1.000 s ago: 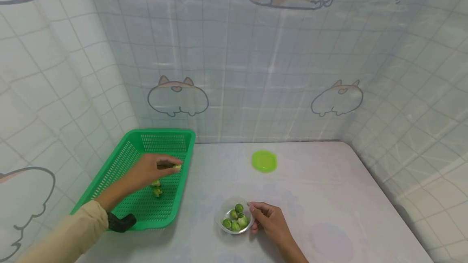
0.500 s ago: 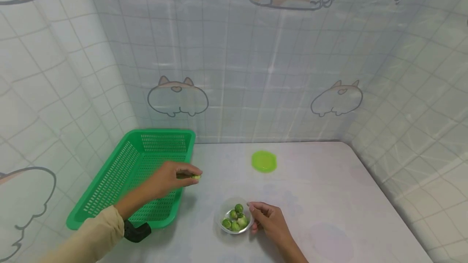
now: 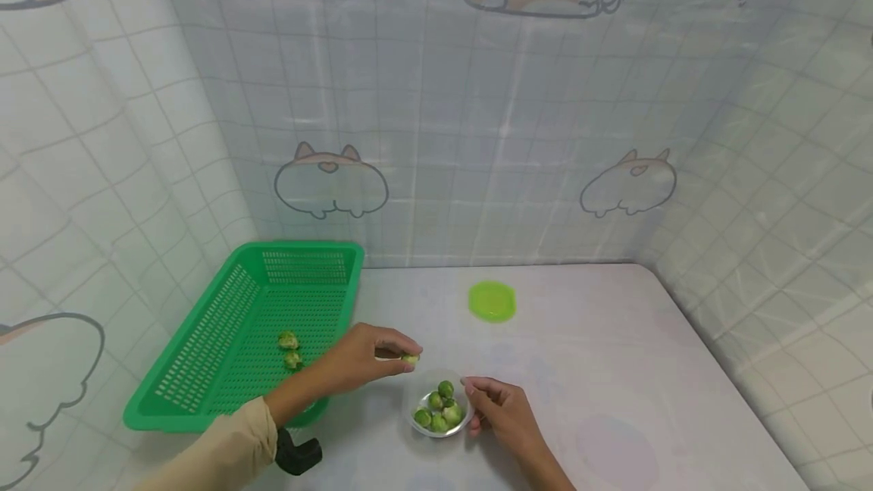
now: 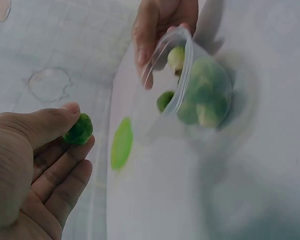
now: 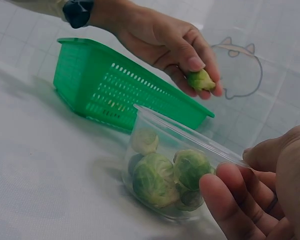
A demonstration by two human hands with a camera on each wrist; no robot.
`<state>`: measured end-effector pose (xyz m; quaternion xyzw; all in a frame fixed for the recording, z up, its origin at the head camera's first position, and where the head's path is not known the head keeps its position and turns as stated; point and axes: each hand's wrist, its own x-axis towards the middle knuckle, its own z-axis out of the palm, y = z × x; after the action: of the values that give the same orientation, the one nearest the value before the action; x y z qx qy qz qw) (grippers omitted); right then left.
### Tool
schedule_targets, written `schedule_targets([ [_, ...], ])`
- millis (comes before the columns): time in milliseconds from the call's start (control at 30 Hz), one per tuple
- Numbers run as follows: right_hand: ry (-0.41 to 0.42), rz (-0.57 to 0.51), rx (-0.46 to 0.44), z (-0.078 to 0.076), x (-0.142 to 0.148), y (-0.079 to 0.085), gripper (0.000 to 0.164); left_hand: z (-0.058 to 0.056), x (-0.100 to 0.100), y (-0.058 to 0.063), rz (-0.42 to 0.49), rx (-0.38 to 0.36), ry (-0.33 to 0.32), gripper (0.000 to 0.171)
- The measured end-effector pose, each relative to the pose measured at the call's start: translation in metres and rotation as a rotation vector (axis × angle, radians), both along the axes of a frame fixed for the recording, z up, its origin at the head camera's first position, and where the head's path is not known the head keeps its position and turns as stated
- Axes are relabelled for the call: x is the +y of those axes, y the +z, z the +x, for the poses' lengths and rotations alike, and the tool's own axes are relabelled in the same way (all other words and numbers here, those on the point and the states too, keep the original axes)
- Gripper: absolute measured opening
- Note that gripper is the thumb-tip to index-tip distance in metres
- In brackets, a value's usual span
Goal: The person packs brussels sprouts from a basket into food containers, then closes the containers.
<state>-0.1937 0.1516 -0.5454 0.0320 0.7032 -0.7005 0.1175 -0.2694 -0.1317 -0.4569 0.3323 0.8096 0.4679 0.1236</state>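
A small Brussels sprout (image 5: 201, 80) is pinched between the thumb and fingertips of my left hand (image 3: 371, 357), above and just left of a clear plastic tub (image 5: 177, 135). Inside the tub sit several green Brussels sprouts (image 3: 438, 421). My right hand (image 3: 501, 411) holds the tub's rim at its right side, thumb on top and fingers against the outer wall. In the left wrist view the pinched sprout shows dark green at the fingertips, apart from the tub.
A green perforated basket (image 3: 239, 309) stands at the left with two sprouts (image 3: 289, 349) visible in it, my left forearm crossing its near right corner. A lime-green round lid (image 3: 492, 301) lies farther back on the white table (image 3: 600, 354). Patterned sheeting (image 3: 436, 135) walls the back and sides.
My left hand has carried the sprout from over the basket rightward and nearer, to beside the tub. The right hand and tub have stayed in place.
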Motion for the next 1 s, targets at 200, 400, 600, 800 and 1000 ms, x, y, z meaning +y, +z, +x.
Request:
schedule_targets([
  [200, -0.003, -0.002, -0.002, 0.000, 0.000, 0.000, 0.043, 0.006, 0.023, -0.005, -0.001, -0.037, -0.042, 0.020],
  [400, 0.005, -0.024, -0.006, 0.001, 0.001, 0.003, 0.043, 0.014, 0.040, -0.010, -0.086, 0.062, -0.070, 0.020],
  [600, 0.012, -0.047, -0.007, 0.001, 0.000, 0.005, 0.044, 0.020, 0.052, -0.013, -0.164, 0.190, -0.102, 0.021],
  [800, 0.011, -0.049, -0.005, 0.001, 0.000, 0.006, 0.043, 0.023, 0.061, -0.019, -0.213, 0.169, -0.086, 0.020],
  [1000, 0.009, -0.052, 0.005, 0.001, 0.000, 0.008, 0.041, 0.024, 0.066, -0.024, -0.212, 0.143, -0.070, 0.021],
])
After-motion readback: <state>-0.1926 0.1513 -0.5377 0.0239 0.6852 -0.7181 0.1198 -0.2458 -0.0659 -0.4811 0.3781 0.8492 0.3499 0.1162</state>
